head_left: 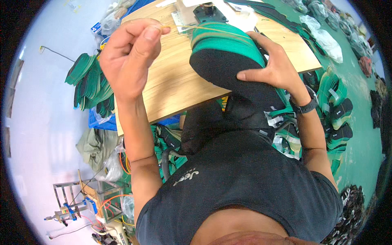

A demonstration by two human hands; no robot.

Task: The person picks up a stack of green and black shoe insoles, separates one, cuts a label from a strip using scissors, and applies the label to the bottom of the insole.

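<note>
My left hand (130, 55) is raised above the wooden tabletop (171, 81), its fingertips pinched on a thin yellow thread (204, 28) that runs right to a black and green shoe upper (222, 61). My right hand (274, 65) grips that shoe upper from the right side, thumb on the black part, fingers around the green sole edge. A black watch (304, 107) sits on my right wrist.
A stack of green and black sole pieces (87, 83) lies on the floor to the left beside a blue crate (102, 122). More green and black shoe uppers (337, 110) pile at the right on the green floor. A small machine (208, 12) stands at the table's far edge.
</note>
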